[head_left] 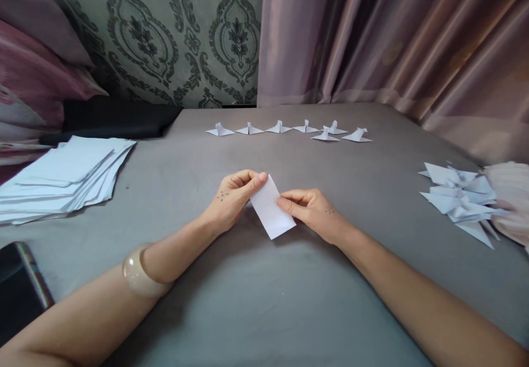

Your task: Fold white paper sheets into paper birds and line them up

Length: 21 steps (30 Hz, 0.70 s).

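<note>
A small white folded paper [271, 212], narrow and rectangular, is held at a tilt above the grey surface in the middle of the view. My left hand [236, 196] pinches its upper left edge, thumb on top. On the right edge, my right hand [311, 210] grips the same paper between thumb and fingers. Both hands are closed on it, and the fingers behind the paper are partly hidden. A pale bangle [142, 273] circles my left forearm.
Several folded paper birds [279, 128] stand in a row at the back. More folded paper pieces [463, 193] lie piled at the right, beside pale cloth [508, 199]. White sheets [61, 177] are stacked at the left, near black cloth [119, 118]. A phone-like dark device [20, 295] lies front left.
</note>
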Available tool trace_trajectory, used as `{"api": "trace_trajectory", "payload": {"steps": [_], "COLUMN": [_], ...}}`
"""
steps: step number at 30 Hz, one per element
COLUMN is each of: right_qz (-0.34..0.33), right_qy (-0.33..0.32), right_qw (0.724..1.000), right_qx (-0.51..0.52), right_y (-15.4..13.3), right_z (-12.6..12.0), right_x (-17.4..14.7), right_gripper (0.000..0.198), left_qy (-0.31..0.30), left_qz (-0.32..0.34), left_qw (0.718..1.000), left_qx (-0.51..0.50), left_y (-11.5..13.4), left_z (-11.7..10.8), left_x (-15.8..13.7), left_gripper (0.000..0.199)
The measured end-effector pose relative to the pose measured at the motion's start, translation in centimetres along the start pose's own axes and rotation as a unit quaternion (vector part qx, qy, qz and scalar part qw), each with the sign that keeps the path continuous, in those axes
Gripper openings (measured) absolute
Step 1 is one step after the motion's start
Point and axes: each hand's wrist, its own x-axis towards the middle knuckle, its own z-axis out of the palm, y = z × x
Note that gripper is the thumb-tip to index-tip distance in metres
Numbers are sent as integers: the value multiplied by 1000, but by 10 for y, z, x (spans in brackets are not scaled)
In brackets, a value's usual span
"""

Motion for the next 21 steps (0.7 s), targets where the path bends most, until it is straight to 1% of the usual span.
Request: {"api": "trace_trajectory", "payload": {"steps": [1,3,5,7,8,9,11,13,14,16,19,21], "right_qz": [5,7,-6,-18,-20,-22,-29,-40,-45,-51,-70,-95], "right_qy": [-3,23,82,152,182,207,238,252,255,263,281,288], "right_qw": [1000,1000,997,988,983,978,971,967,966,963,953,944], "right_qx": [-4,-8,0,12,15,15,5,-11,-19,-35,-84,-126], "right_y": [-1,0,2,5,6,7,8,8,8,8,8,8], "right_z": [0,-1,-1,-2,-2,-3,-5,-6,-5,-4,0,4], "right_x": [0,0,3,6,7,9,11,11,11,11,11,11], "right_gripper": [26,26,27,28,28,29,29,30,30,31,30,31], "left_qy": [7,33,87,144,159,158,115,63,51,56,77,65], "left_qz": [0,17,57,98,110,114,99,71,62,60,68,65], "left_qw": [1000,999,993,979,972,968,969,973,974,977,983,988], "left_qx": [4,23,59,105,130,156,195,210,210,194,151,121], "left_y": [0,-1,0,1,2,4,5,6,6,4,0,-2], "left_z": [0,1,1,1,2,3,7,12,14,18,19,19], "left_x": [0,1,1,0,-1,-3,-8,-11,-12,-11,-7,-4], "left_gripper": [30,29,28,28,29,33,39,37,34,31,36,40]}}
